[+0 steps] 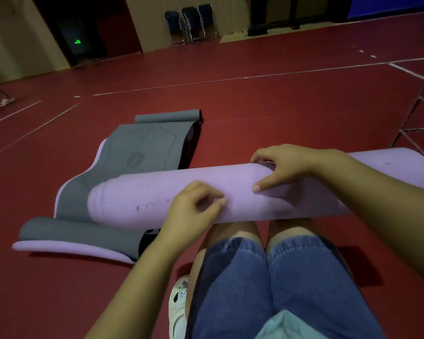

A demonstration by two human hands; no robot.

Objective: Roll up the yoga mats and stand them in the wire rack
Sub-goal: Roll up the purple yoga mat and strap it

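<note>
A rolled lilac yoga mat (pixel 137 194) lies across my knees, running left to right. My left hand (pixel 194 209) rests on the roll's near side with fingers curled against it. My right hand (pixel 287 165) lies over the top of the roll, fingers curved around it and thumb on the near face. A second mat (pixel 137 152), grey on top and lilac underneath, lies loosely unrolled and wavy on the floor to the left behind the roll. Part of the wire rack (pixel 421 113) shows at the right edge.
Red sports floor (pixel 255 106) with white lines spreads all around. Folding chairs (pixel 191 23) stand against the far wall. A dark doorway (pixel 81 33) with a green sign is at the back left. My knees in denim shorts (pixel 279 277) are below the roll.
</note>
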